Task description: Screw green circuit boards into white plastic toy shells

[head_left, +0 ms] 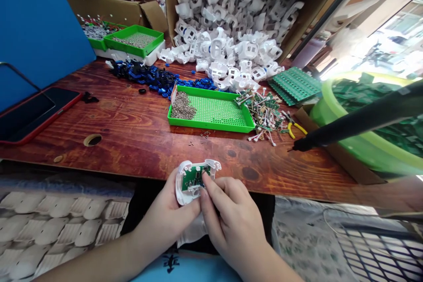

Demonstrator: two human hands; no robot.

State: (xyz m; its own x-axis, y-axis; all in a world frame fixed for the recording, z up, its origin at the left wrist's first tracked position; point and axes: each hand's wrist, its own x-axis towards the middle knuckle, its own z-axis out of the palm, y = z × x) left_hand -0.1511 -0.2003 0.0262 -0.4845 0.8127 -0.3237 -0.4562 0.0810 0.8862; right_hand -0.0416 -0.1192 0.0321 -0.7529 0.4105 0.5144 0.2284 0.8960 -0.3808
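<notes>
My left hand is wrapped round a white plastic housing, which I hold just in front of the table's near edge. A green circuit board sits inside the housing, with a pale connector strip along its lower edge. My right hand reaches in from the right, its thumb and index finger pinched on the board's lower right part. Those fingertips cover that corner, so any small part between them is hidden.
A green tray of small screws stands ahead, with loose screws before it. Wired boards, yellow-handled pliers and a black tool are at the right. White housings and blue parts lie behind. A phone-like device is left.
</notes>
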